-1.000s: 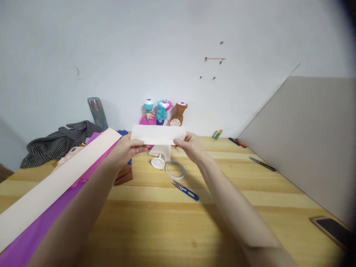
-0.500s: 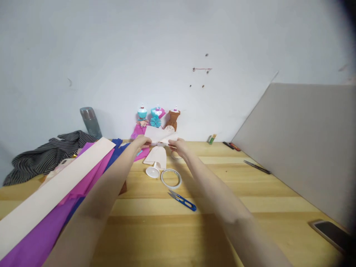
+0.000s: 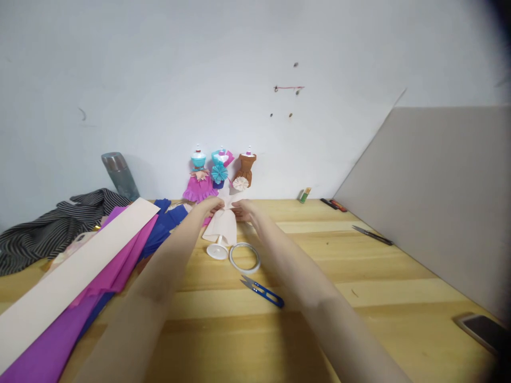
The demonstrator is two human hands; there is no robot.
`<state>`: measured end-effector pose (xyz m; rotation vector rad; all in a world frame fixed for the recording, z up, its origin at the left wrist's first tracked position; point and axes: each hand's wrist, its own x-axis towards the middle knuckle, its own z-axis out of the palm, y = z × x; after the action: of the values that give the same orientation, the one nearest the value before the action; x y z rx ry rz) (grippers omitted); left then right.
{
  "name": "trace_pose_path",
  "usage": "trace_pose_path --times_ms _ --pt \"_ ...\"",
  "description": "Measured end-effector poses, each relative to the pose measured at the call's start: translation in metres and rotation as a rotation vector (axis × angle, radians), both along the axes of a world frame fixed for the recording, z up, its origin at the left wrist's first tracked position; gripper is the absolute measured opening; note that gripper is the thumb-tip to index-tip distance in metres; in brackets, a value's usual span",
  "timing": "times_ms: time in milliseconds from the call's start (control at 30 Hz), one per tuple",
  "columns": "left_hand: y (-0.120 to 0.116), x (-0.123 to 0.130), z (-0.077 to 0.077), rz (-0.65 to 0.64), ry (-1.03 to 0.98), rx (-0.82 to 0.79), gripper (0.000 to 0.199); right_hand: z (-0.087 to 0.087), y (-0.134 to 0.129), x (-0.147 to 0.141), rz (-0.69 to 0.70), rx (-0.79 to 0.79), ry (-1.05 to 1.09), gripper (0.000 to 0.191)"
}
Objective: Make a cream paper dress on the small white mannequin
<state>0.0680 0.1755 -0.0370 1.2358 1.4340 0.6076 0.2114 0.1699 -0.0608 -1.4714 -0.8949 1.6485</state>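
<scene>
Both hands pinch a pale strip at the dress's waist

The left hand (image 3: 211,205) and right hand (image 3: 244,209) face each other, just apart, with fingers curled in and almost closed on the strip (image 3: 228,198) between them. The fingertips are small and partly hidden, so the exact grip beneath the strip cannot be made out.

The strip is pale pink, thin and paper-like, bunched into soft creases. Just below the fingers, the dress (image 3: 222,227) flares from a narrow waist into a smooth, matching skirt. The stand (image 3: 217,251) pokes from its hem toward the wearer, a glossy white disc lying tilted on its edge.

Nearer the wearer than the right fingers are a pale ring (image 3: 258,260) and blue-handled snips (image 3: 263,292) with metal blades. Left of the left fingers, a long flat band (image 3: 80,284) lies over purple and blue sheets (image 3: 64,340). Beyond the fingers stand three dressed forms (image 3: 244,171), one brown. The bench (image 3: 379,298) is yellowish, banded wood grain.
</scene>
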Motion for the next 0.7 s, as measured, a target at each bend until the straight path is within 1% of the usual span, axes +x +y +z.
trace_pose_path --times_ms 133,167,233,300,433,500,533,567,633,700 --pt "-0.015 -0.012 0.015 -0.009 -0.078 0.014 0.036 0.012 -0.023 0.007 0.011 0.05 0.049 0.034" --pt "-0.021 -0.015 0.019 -0.017 -0.108 0.034 0.036 0.016 -0.03 0.009 0.011 0.077 0.062 0.03" --pt "-0.037 -0.022 0.03 -0.034 -0.173 0.094 0.033 0.026 -0.047 0.011 0.006 0.154 0.096 0.015" --pt "-0.058 -0.029 0.041 -0.038 -0.248 0.177 0.022 0.037 -0.065 0.012 0.005 0.244 0.139 0.005" --pt "-0.108 -0.041 0.058 -0.074 -0.361 0.288 0.025 0.056 -0.106 0.014 0.018 0.37 0.203 0.016" --pt "-0.134 -0.048 0.063 -0.133 -0.404 0.313 0.031 0.063 -0.127 0.015 0.041 0.417 0.229 0.023" --pt "-0.146 -0.051 0.066 -0.184 -0.437 0.357 0.033 0.065 -0.137 0.015 0.072 0.455 0.244 0.027" --pt "-0.158 -0.054 0.068 -0.208 -0.449 0.404 0.034 0.067 -0.147 0.015 0.101 0.486 0.257 0.029" --pt "-0.181 -0.06 0.071 -0.222 -0.419 0.454 0.036 0.07 -0.167 0.014 0.149 0.539 0.272 0.032" --pt "-0.2 -0.065 0.074 -0.198 -0.369 0.432 0.039 0.072 -0.184 0.013 0.166 0.579 0.282 0.032"
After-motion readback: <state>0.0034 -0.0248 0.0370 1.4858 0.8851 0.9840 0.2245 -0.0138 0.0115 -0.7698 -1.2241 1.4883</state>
